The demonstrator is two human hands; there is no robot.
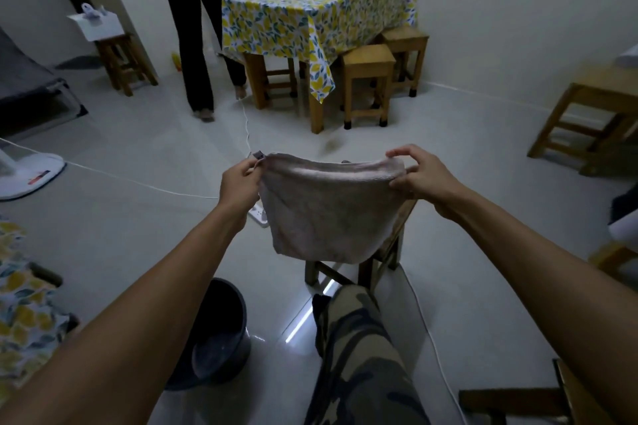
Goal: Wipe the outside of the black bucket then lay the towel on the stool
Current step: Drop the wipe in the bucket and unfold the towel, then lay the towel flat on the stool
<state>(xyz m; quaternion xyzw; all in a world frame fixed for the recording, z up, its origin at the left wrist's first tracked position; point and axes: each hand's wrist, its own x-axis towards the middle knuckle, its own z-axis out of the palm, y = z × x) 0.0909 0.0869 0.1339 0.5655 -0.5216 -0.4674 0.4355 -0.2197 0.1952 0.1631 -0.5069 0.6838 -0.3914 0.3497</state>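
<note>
Now left hand [240,179], right hand [419,176] pinch towel [328,207] corners — spread above stool [379,259].

You hold the towel [328,207] stretched between both hands, your left hand [240,183] pinching its left top corner and your right hand [419,172] gripping the right top corner. It hangs in front of the wooden stool [386,252], hiding the seat. The black bucket [221,331] stands on the floor below your left forearm, beside your camouflage trouser leg [359,355].
</note>
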